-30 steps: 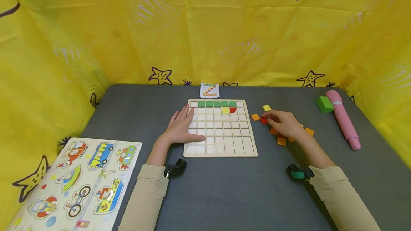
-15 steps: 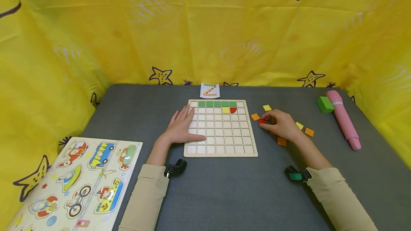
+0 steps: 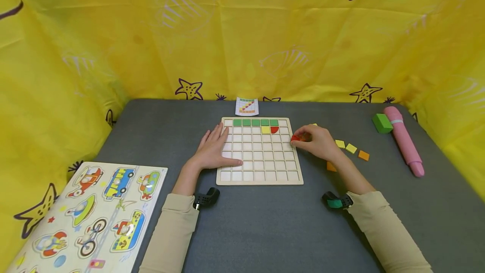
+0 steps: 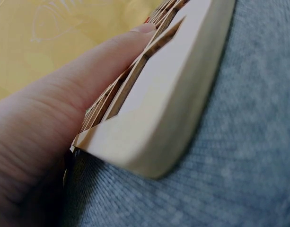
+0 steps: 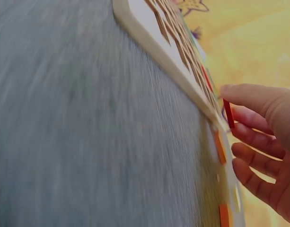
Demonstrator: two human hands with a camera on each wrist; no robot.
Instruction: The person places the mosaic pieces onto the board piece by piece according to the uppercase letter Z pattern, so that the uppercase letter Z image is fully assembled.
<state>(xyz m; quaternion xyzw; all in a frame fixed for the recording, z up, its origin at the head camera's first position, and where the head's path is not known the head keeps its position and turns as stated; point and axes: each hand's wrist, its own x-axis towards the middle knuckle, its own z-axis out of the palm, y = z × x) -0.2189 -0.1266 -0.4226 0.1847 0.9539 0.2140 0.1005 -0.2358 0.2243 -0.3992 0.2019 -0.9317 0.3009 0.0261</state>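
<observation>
A wooden grid board (image 3: 259, 181) lies mid-table, with green square tiles (image 3: 255, 122) along its top row. Below them sit a yellow square tile (image 3: 265, 129) and a red quarter-round tile (image 3: 274, 129). My left hand (image 3: 212, 151) rests spread on the board's left edge; its thumb lies over the cells in the left wrist view. At the board's right edge my right hand (image 3: 316, 141) pinches a red tile (image 5: 228, 113) between thumb and fingertips. Its exact shape is mostly hidden by the fingers.
Yellow and orange tiles (image 3: 363, 155) lie scattered near the right hand. A small pattern card (image 3: 247, 106) stands behind the board. Farther right are a green block (image 3: 382, 123) and a pink marker-shaped object (image 3: 405, 142). A vehicle puzzle board (image 3: 151, 205) lies at the left.
My right hand has picked up a red tile from the loose pile and moved left with it to the board's right edge. The left hand has stayed in place.
</observation>
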